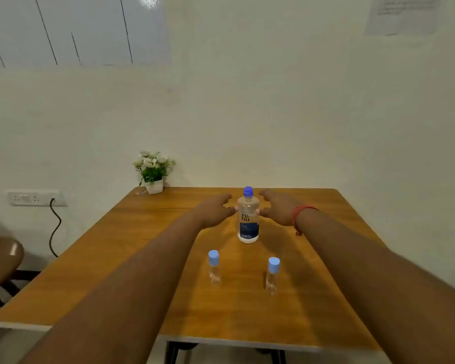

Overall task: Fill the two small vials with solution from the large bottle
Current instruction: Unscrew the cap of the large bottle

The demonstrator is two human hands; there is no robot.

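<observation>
A large clear bottle (248, 219) with a blue cap and a "renu" label stands upright in the middle of the wooden table (147, 253). My left hand (216, 210) and my right hand (276, 208) flank it with fingers spread; both thumbs reach its sides, and touching cannot be told for sure. Two small clear vials with light-blue caps stand nearer to me: the left vial (214, 267) and the right vial (272, 275). Both vials are capped and look empty. A red thread band circles my right wrist.
A white pot of white flowers (154, 170) sits at the table's far left corner, against the wall. A brown chair (0, 261) stands left of the table. A wall socket (34, 197) with a black cable lies behind it.
</observation>
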